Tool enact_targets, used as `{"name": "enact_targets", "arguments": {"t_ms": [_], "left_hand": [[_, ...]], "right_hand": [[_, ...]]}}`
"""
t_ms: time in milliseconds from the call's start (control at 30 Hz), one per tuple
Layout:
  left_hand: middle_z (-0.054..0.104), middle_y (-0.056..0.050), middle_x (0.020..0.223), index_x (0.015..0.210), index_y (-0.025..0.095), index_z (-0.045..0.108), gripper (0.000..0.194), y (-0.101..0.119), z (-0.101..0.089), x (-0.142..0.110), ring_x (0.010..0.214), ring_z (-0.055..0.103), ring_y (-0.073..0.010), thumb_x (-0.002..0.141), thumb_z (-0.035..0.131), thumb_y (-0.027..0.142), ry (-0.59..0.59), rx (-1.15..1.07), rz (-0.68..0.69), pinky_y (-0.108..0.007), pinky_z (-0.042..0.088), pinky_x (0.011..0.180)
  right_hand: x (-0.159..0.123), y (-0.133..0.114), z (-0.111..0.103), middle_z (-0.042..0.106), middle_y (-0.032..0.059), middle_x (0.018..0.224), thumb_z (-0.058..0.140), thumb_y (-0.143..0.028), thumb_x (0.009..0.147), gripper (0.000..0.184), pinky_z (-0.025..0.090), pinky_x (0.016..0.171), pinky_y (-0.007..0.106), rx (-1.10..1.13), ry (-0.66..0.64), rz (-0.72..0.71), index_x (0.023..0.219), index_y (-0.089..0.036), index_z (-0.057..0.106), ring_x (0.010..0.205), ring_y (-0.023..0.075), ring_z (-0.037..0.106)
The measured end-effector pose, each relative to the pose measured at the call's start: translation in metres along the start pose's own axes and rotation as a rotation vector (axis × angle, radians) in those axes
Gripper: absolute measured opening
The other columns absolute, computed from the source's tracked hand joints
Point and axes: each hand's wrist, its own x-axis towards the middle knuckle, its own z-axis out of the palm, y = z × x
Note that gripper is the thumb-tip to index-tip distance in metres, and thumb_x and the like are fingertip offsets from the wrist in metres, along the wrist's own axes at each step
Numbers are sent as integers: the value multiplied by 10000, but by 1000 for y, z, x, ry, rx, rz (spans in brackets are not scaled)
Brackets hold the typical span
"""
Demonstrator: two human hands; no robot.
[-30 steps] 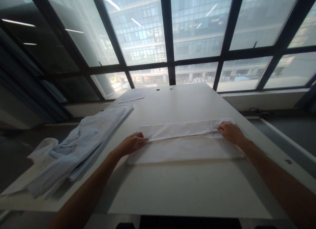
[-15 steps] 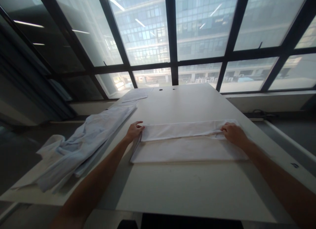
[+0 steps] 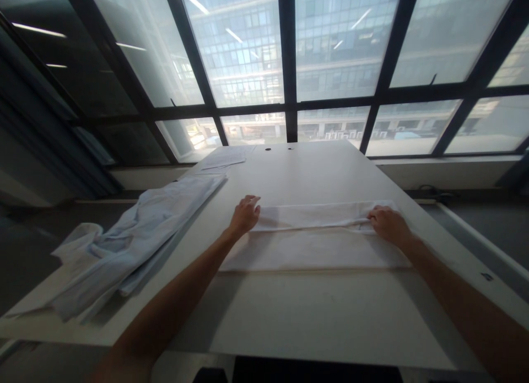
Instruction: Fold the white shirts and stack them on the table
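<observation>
A white cloth (image 3: pixel 314 248) lies folded into a long rectangle in the middle of the white table (image 3: pixel 314 322); its far edge is doubled over into a narrow band. My left hand (image 3: pixel 245 213) lies flat on the left end of that band with fingers stretched forward, open. At the right end of the band, my right hand (image 3: pixel 388 224) rests on the cloth with fingers curled, pinching the fabric's edge.
A crumpled pale-blue garment (image 3: pixel 136 234) sprawls over the table's left side and hangs off the edge. Sheets of paper (image 3: pixel 225 160) lie at the far left corner. Large windows (image 3: pixel 289 63) stand behind the table.
My left hand has slid forward and to the right along the cloth's left end, from gripping the corner to lying flat on the folded band. The right hand stays in place.
</observation>
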Motion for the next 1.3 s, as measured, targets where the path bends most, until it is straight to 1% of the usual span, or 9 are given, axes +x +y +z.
{"name": "enact_targets", "arguments": {"t_ms": [167,300,400,567,700,833,933,1033,1300], "left_hand": [[578,-107,1488,1407,164,608,439,93,21,23,1384,520,-206,1026,416,269,-223,-187,268,-338,358,1196],[400,-97,1628,1529,264,475,511,137,44,22,1504,354,-315,1057,357,421,-410,-165,299,-587,268,1212],[280,-88,1684,1578,371,380,581,145,55,8,1552,176,-416,1036,338,576,-424,-102,332,-717,140,1185],[248,-67,1697,1584,413,355,592,144,60,-2,1563,114,-419,1026,318,609,-387,-80,328,-683,94,1206],[264,-61,1693,1580,423,360,577,145,61,1,1561,135,-417,1027,332,586,-386,-69,322,-679,103,1203],[295,-72,1681,1571,403,386,571,146,63,3,1555,162,-419,1029,336,574,-360,-48,326,-678,117,1196],[309,-95,1673,1567,348,414,591,145,65,3,1552,173,-419,1024,353,575,-343,-43,326,-668,121,1200],[300,-72,1679,1572,381,396,575,142,68,4,1557,166,-408,1026,367,558,-344,-51,324,-661,114,1204],[264,-55,1692,1581,393,375,581,145,68,7,1562,158,-393,1024,368,561,-374,-95,323,-651,78,1212]], "right_hand": [[0,0,2,745,103,1083,466,-158,949,342,452,889,299,33,23,27,1003,-193,802,1016,219,665],[0,4,5,748,87,1135,464,-131,930,366,459,905,287,87,20,26,1037,-209,805,1040,212,673],[2,9,7,753,80,1132,463,-129,917,368,465,910,278,125,11,48,1025,-219,803,1058,207,673],[14,1,6,753,135,1071,429,-158,942,359,486,915,322,161,43,190,1011,-170,781,1030,248,667],[29,-54,1,656,187,1318,363,-186,994,441,397,1094,343,254,167,44,1305,-94,661,1237,263,565],[48,-130,-2,370,189,1625,317,-319,1044,568,221,1222,435,335,8,-127,1553,-77,392,1513,287,278],[59,-153,1,193,184,1696,245,-399,1066,626,155,1226,550,357,-155,-164,1614,-95,256,1569,319,129],[60,-126,8,178,185,1696,212,-503,1072,674,134,1230,563,343,-215,-118,1618,-111,251,1572,304,126],[44,5,28,220,159,1694,229,-488,1069,659,105,1251,474,71,-169,283,1617,-128,295,1569,246,157]]}}
